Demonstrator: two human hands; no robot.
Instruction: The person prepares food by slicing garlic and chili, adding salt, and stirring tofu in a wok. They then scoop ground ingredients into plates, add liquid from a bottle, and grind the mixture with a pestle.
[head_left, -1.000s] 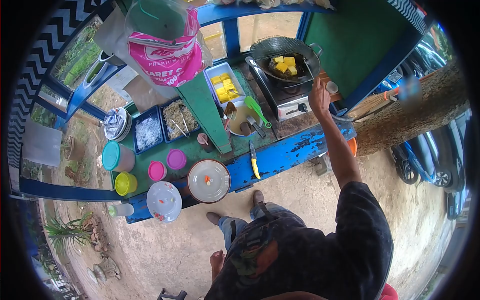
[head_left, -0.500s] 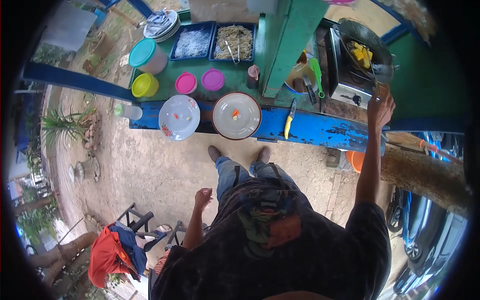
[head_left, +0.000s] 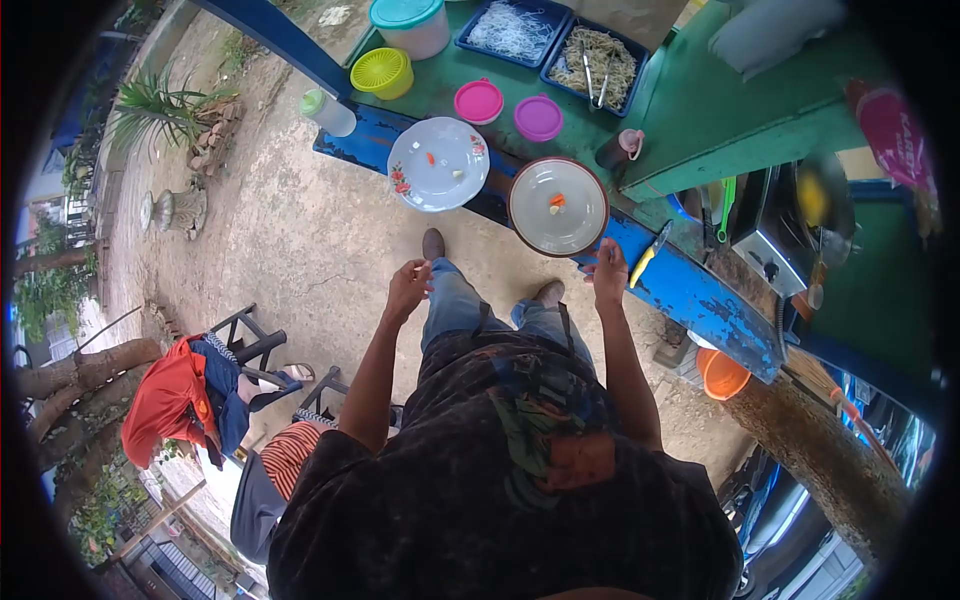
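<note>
My right hand (head_left: 606, 273) is just below the brown-rimmed plate (head_left: 560, 236), its loosely bent fingers apart and nothing seen in them. That plate bears small orange and pale pieces of food. Lower and to the left, my left hand (head_left: 408, 290) hangs in front of my body, fingers loosely curled but apart. Beyond it lies a white flowered plate (head_left: 437, 188) with a few small pieces. A yellow-handled knife (head_left: 650, 255) rests on the blue ledge, right of my right hand. The wok (head_left: 838, 225) sits on the stove at far right, with blurred yellow food (head_left: 812, 195) in it.
Blue trays of white noodles (head_left: 510, 32) and yellowish noodles (head_left: 597, 65) stand at the back, tongs (head_left: 600, 78) on the latter. Pink (head_left: 478, 101) and purple (head_left: 538, 118) lidded tubs stand nearer. A green post (head_left: 740, 140) rises before the stove (head_left: 770, 250).
My right hand has let go of the tool at the wok and come left to the brown-rimmed plate. My left hand has risen slightly, and the view has turned.
</note>
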